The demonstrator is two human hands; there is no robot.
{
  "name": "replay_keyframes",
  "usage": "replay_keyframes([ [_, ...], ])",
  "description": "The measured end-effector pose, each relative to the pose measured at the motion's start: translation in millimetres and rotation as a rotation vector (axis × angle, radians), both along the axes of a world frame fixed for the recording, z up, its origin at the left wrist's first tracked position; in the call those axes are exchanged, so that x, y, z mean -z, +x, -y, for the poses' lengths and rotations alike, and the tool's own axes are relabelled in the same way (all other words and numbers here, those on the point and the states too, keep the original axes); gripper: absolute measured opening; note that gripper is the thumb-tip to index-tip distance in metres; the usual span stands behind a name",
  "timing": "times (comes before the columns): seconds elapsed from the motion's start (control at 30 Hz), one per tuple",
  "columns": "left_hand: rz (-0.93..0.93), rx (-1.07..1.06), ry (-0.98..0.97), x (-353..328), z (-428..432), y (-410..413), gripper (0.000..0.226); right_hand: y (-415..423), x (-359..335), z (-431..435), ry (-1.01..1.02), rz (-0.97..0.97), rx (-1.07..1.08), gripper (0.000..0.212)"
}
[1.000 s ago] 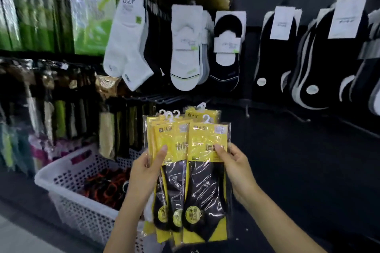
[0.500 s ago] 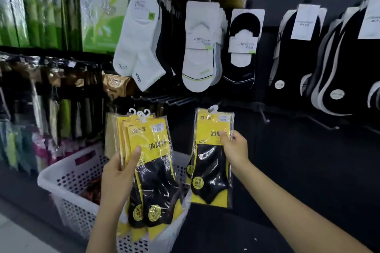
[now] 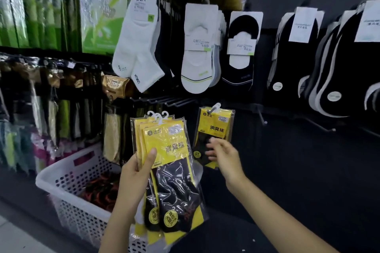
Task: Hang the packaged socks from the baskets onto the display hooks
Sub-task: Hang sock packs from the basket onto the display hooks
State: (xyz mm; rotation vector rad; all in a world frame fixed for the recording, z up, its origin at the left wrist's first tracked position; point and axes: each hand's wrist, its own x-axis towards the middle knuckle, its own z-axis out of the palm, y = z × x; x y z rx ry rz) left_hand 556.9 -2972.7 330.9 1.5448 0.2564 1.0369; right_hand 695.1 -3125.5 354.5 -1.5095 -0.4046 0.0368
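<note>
Nearest, the left hand grips a fanned stack of sock packs, thumb pressed on the front yellow card and fingers curled behind; these are not yet hung. Each pack is a clear, glossy sleeve with a yellow header, dark socks with yellow toes inside and a small white hanger at the top. Low on the left stands the white basket, with more dark goods lying in it, so the job looks barely begun. Further in, the right hand is empty, its fingers loosely spread in front of the hung pack; whether they touch it I cannot tell. That one pack appears to hang by its hanger from a wall peg. A bare hook sticks out just to its right, below rows of white socks.
</note>
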Motion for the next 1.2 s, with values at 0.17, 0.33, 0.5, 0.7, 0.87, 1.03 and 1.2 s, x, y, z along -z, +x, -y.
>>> replay_keyframes([
  [0.17,-0.026,0.137,-0.022,0,15,10,0.027,-40,-3,4,0.006,0.085,-0.18,0.024],
  [0.33,-0.053,0.178,0.038,1,26,13,0.036,-43,2,18,0.115,0.001,-0.222,0.034],
  [0.5,-0.078,0.147,0.084,2,21,11,0.021,-37,9,30,0.179,-0.105,-0.201,0.02],
  [0.7,-0.071,-0.057,0.048,4,3,2,0.047,-9,-1,39,0.184,-0.025,0.008,0.009],
  [0.87,-0.093,-0.088,0.102,10,-11,-3,0.047,14,-15,25,0.061,0.107,0.089,0.008],
  [1.03,-0.115,-0.116,0.086,11,-17,-4,0.05,33,-10,9,0.007,0.094,0.179,0.012],
  [1.2,-0.096,-0.105,0.064,11,-16,-2,0.049,54,-8,-1,0.019,-0.021,0.291,0.018],
])
